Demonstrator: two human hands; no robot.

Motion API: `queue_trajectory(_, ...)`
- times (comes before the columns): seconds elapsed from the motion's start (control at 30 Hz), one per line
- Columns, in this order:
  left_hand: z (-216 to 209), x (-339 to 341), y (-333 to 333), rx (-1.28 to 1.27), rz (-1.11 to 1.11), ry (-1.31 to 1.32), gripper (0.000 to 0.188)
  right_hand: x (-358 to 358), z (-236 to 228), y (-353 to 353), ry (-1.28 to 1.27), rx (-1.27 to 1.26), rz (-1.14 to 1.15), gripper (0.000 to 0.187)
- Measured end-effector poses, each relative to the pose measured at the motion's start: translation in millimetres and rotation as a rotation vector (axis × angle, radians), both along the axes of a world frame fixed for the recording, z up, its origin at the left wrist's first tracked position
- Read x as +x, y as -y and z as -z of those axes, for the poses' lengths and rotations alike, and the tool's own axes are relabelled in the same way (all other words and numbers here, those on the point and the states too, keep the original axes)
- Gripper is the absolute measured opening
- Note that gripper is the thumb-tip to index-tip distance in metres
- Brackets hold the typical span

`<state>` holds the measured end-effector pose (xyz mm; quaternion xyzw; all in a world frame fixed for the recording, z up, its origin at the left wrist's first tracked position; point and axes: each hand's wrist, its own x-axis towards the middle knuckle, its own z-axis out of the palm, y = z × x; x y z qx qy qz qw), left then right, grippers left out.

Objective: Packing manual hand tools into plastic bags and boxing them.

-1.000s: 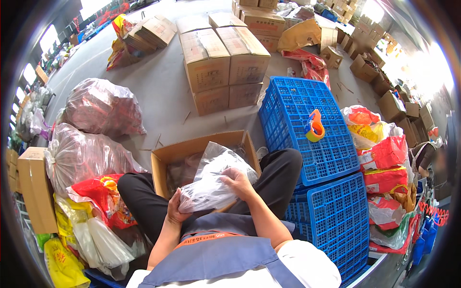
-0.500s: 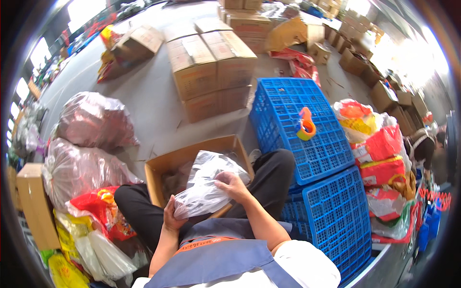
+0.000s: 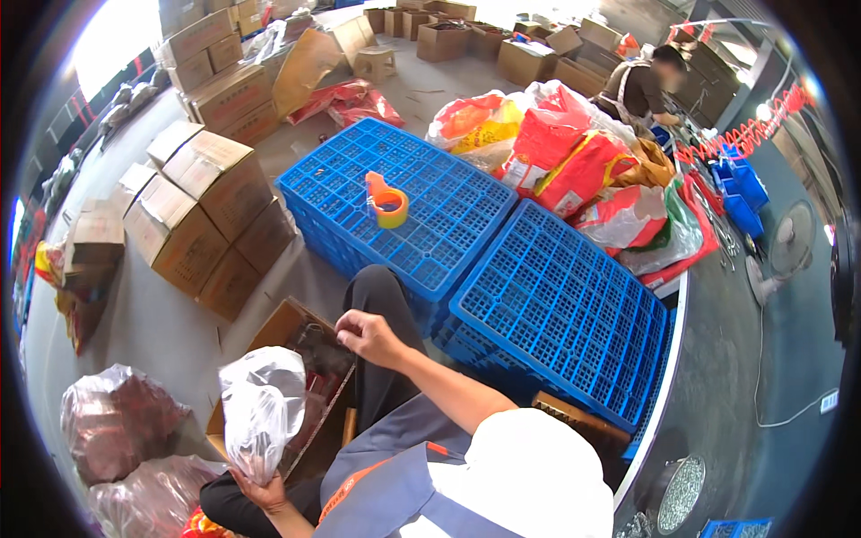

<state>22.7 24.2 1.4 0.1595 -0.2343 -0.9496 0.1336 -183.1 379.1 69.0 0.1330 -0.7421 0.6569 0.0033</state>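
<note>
My left hand grips the bottom of a clear plastic bag with dark contents, held upright beside an open cardboard box on the floor between my knees. My right hand hovers over the box's right edge, fingers loosely curled with nothing in them. A tape dispenser with yellow tape sits on an upturned blue crate beyond my right hand.
A second blue crate stands to my right. Sealed cardboard boxes are stacked at the left. Filled plastic bags lie at the lower left, red and yellow sacks beyond the crates. Another person works far right.
My view has swung to the right. My right hand has let go of the plastic bag and moved right of the box; my left hand alone now holds the bag, lower left.
</note>
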Motion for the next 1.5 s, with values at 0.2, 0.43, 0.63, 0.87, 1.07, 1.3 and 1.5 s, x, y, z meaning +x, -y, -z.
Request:
queue_trajectory(0.2,-9,-9,42,-0.418,0.118,0.048,0.04,-3,20,-22,-0.145,0.136,0.187,0.008)
queue_trajectory(0.43,0,-21,100,-1.983,-0.021,1.463,0.038,-38,32,30,-0.023,0.655,-0.066,0.038)
queue_trajectory(0.63,42,-34,113,-2.047,0.384,1.361,0.028,-70,53,75,0.204,0.895,-0.356,0.053)
queue_trajectory(0.87,83,-47,152,-2.038,0.583,1.42,0.031,-104,87,79,0.316,1.025,-0.195,0.039)
queue_trajectory(1.07,110,-29,176,-2.193,0.648,1.328,0.026,-107,105,94,0.351,1.062,-0.212,0.029)
queue_trajectory(1.3,48,-69,94,-1.859,0.343,1.528,0.024,-115,129,98,0.294,1.154,-0.12,0.027)
queue_trajectory(1.5,36,-57,98,-1.798,0.383,1.605,0.025,-110,117,106,0.335,1.239,-0.192,0.027)
